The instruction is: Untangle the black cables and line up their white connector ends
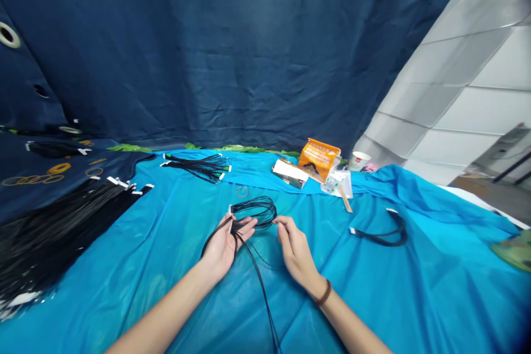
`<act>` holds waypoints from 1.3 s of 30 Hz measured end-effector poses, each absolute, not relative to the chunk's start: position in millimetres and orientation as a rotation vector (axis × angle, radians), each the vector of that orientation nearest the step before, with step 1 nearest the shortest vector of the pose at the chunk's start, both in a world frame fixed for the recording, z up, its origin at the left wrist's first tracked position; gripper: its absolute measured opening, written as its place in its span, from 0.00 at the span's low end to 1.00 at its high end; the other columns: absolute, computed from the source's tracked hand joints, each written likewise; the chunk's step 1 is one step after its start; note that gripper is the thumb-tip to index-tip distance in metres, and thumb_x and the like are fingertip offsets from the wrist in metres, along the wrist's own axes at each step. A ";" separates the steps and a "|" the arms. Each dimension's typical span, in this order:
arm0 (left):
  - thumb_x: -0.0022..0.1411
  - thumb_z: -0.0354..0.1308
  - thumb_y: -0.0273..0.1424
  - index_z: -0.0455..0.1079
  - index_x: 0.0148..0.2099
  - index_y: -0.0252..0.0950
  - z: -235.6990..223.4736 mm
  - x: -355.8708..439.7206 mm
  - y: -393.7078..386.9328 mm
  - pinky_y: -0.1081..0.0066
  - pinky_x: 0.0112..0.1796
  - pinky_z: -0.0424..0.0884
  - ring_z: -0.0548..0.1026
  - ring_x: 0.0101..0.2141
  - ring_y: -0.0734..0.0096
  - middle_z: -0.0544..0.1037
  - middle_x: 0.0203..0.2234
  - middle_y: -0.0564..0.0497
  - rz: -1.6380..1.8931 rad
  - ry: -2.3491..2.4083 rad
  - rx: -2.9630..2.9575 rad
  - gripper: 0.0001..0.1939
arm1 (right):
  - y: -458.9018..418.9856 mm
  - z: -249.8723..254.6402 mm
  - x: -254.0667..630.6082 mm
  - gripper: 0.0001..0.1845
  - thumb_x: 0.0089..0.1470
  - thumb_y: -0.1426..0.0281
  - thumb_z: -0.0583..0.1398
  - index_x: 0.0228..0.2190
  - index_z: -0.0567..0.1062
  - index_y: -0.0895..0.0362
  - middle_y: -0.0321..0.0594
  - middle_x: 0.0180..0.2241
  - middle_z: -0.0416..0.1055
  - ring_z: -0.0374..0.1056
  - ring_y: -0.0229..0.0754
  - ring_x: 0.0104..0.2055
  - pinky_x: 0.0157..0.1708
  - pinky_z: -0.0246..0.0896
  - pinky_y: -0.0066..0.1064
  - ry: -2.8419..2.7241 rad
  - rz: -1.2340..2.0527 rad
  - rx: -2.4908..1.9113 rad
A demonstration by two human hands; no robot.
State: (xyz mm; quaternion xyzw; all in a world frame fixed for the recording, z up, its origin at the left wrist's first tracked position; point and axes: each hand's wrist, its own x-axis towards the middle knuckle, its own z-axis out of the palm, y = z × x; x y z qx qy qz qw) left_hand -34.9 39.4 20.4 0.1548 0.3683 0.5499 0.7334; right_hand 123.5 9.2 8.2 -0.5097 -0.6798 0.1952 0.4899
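A black wire harness (265, 206) with a white connector is looped over the palm of my left hand (222, 243). That hand lies palm up, its thumb beside the connector and its fingers reaching under the wires. At the loop's right end, my right hand (292, 243) pinches a wire between thumb and forefinger. Loose black wires (262, 282) trail from the left palm down toward the bottom of the view. Just beyond the loop, a thin rubber band (241, 192) lies on the blue cloth (166, 282).
A large pile of black harnesses (62, 232) covers the left side. A smaller bundle (199, 167) lies behind, and a curved harness (398, 235) at right. Farther back stand an orange box (319, 159), a white box (290, 172) and a paper cup (358, 161). Rubber bands (33, 180) lie far left.
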 end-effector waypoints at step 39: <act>0.59 0.44 0.24 0.58 0.32 0.34 23.6 -31.4 38.8 0.68 0.33 0.73 0.77 0.32 0.62 0.76 0.30 0.41 1.129 0.936 0.331 0.04 | 11.9 12.4 130.3 0.08 0.55 0.69 0.54 0.32 0.72 0.56 0.37 0.24 0.68 0.64 0.36 0.24 0.28 0.60 0.28 -1.542 0.245 -1.129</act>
